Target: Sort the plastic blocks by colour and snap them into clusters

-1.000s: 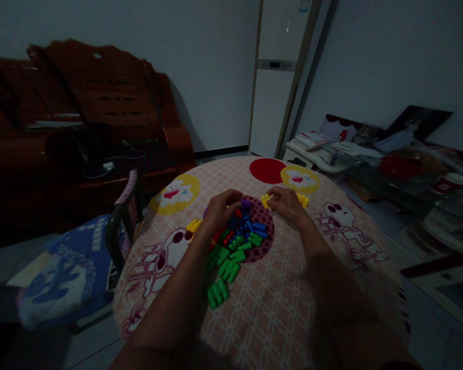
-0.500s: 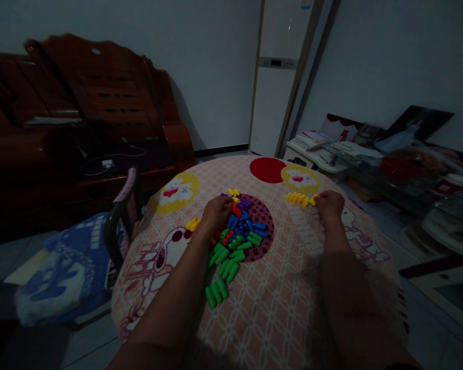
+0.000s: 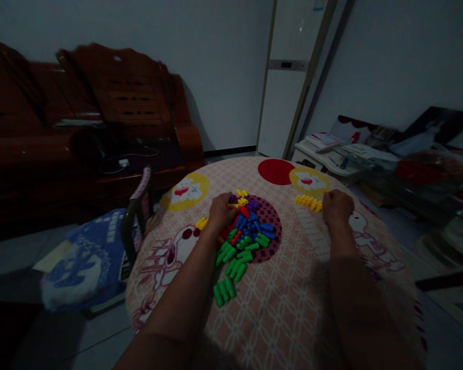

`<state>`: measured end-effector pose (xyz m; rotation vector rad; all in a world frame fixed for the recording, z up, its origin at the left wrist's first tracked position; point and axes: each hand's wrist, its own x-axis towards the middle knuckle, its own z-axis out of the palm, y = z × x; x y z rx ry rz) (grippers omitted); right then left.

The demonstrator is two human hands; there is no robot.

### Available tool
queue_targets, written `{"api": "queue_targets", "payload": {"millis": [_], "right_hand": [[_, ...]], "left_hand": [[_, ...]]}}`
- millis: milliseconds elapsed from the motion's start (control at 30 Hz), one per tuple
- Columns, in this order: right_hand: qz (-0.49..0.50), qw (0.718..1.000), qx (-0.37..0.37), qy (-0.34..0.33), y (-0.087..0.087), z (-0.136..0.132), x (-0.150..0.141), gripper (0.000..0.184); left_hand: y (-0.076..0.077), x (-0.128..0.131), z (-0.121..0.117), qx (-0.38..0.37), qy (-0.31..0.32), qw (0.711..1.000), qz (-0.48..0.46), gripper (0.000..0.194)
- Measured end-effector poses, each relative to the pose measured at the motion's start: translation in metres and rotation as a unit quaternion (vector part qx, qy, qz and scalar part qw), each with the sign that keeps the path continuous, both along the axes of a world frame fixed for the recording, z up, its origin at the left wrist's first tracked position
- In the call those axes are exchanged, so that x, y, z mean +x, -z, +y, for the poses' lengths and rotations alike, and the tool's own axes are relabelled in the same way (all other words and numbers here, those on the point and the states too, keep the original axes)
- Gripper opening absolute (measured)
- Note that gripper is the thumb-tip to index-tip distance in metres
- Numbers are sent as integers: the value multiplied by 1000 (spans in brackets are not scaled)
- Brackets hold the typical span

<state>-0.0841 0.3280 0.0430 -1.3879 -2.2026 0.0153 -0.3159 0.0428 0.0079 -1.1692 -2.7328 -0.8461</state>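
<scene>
A carved wooden sofa (image 3: 127,108) stands beyond the round table (image 3: 285,308) and to its left. The table wears a pink lattice-patterned cloth printed with cartoon figures. A tall white floor-standing air conditioner (image 3: 285,108) rises behind the table's far edge. To the table's right is a cluttered glass-topped stand (image 3: 381,180); close by its left edge, a chair (image 3: 129,234) carries a blue-and-white cloth (image 3: 87,257).

A loose pile of plastic building pieces (image 3: 250,226) lies around the table's middle, a little to the left, partly over a dark checkered circle.

The two hands are well apart over the table. The left hand (image 3: 220,211) reaches the pile's left side, fingers curled at a yellow piece; whether they grip it, I cannot tell. The right hand (image 3: 337,205), fingers bent inward, is over the table's right side; its fingertips are hidden, so I cannot tell what it holds.

Just beside it on the table is a row of yellow pieces (image 3: 307,202). Green pieces (image 3: 224,291) lie on the pile's side nearest the table's front, with blue pieces (image 3: 267,227) toward the middle, and purple pieces (image 3: 253,204) and a red piece (image 3: 244,211) farther back.
</scene>
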Motion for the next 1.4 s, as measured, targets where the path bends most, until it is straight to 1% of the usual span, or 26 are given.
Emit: {"api": "queue_targets", "payload": {"millis": [67, 100, 167, 233, 333, 433, 500, 533, 633, 700, 733, 800, 833, 933, 1033, 1133, 1200, 1267, 1333, 1367, 1400], "right_hand": [[36, 999, 29, -17, -8, -10, -7, 36], [57, 997, 36, -40, -11, -16, -12, 35], [95, 989, 34, -112, -15, -31, -24, 30], [124, 971, 12, -205, -15, -50, -38, 27], [158, 926, -48, -339, -13, -80, -54, 24], [178, 882, -93, -426, -12, -103, -63, 21], [185, 863, -112, -457, -13, -113, -65, 18], [191, 855, -122, -466, -13, -117, -66, 17], [209, 831, -155, -491, -12, -125, -68, 18], [203, 816, -165, -515, -10, -130, -69, 28], [194, 810, -160, -529, -8, -132, -71, 35], [168, 806, -124, -554, -5, -137, -73, 46], [154, 806, -96, -563, -3, -139, -74, 47], [115, 810, -14, -575, 4, -144, -77, 38], [94, 813, 24, -575, 7, -147, -79, 29], [102, 812, 12, -574, 2, -142, -79, 23], [119, 822, -21, -557, -5, -130, -75, 18], [136, 849, -74, -505, -12, -109, -66, 16], [148, 884, -133, -423, -17, -81, -52, 15], [152, 900, -149, -380, -18, -66, -44, 15], [156, 916, -146, -339, -18, -52, -37, 13]], "left_hand": [[1, 0, 0, -19, 19, 1000, -7, 49], [1, 0, 0, -26, 34, 999, -12, 45], [1, 1, 1, -27, 62, 998, -19, 40], [-1, 4, 1, -8, 72, 997, -32, 40], [-12, 9, 1, 65, 66, 994, -61, 36], [-24, 15, 0, 169, 50, 982, -68, 27], [-30, 17, 1, 245, 34, 965, -83, 24], [-32, 18, 1, 284, 29, 953, -105, 24], [-34, 20, 3, 385, 34, 895, -224, 29], [-35, 22, 5, 414, 42, 857, -302, 32], [-35, 23, 5, 418, 42, 845, -330, 32], [-35, 26, 6, 413, 34, 837, -356, 30], [-35, 28, 7, 409, 28, 838, -360, 28], [-34, 31, 8, 389, 22, 847, -362, 24], [-33, 34, 10, 363, 35, 849, -383, 26], [-30, 35, 12, 336, 71, 844, -412, 28], [-28, 32, 13, 324, 91, 854, -395, 28], [-24, 28, 13, 314, 87, 885, -334, 26], [-21, 22, 11, 296, 62, 919, -252, 21], [-20, 19, 10, 284, 49, 934, -214, 19], [-19, 16, 9, 270, 37, 945, -179, 19]]}}
